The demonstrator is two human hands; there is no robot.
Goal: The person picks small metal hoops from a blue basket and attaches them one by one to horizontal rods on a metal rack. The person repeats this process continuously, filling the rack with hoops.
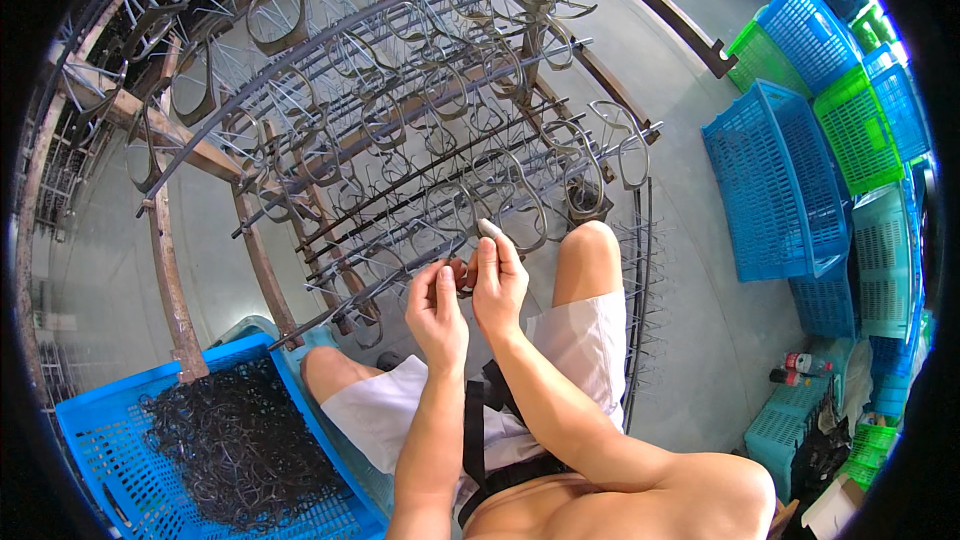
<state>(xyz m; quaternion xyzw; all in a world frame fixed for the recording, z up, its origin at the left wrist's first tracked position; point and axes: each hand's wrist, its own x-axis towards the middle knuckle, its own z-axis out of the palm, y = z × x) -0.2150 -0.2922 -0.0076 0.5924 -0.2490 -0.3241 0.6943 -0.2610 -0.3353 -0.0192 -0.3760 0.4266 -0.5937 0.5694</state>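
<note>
My left hand [437,318] and my right hand [498,290] are close together in front of the rack, both with fingers pinched. A pale wrap [488,228] covers the tip of a right finger. Whatever lies between the fingertips is too small and hidden to make out. Just beyond them, dark oval loops [450,212] hang from the rack's long rods [400,268], which carry many thin metal hooks. A blue crate [110,430] at my lower left holds a tangled heap of thin black curved pieces [245,440].
The rack's rusty brown legs [172,275] stand on the grey floor [690,270]. To the right are a large blue crate [765,190], green crates [858,125] and a teal crate [785,430] with bottles [805,365] on it. My knees are close to the rack.
</note>
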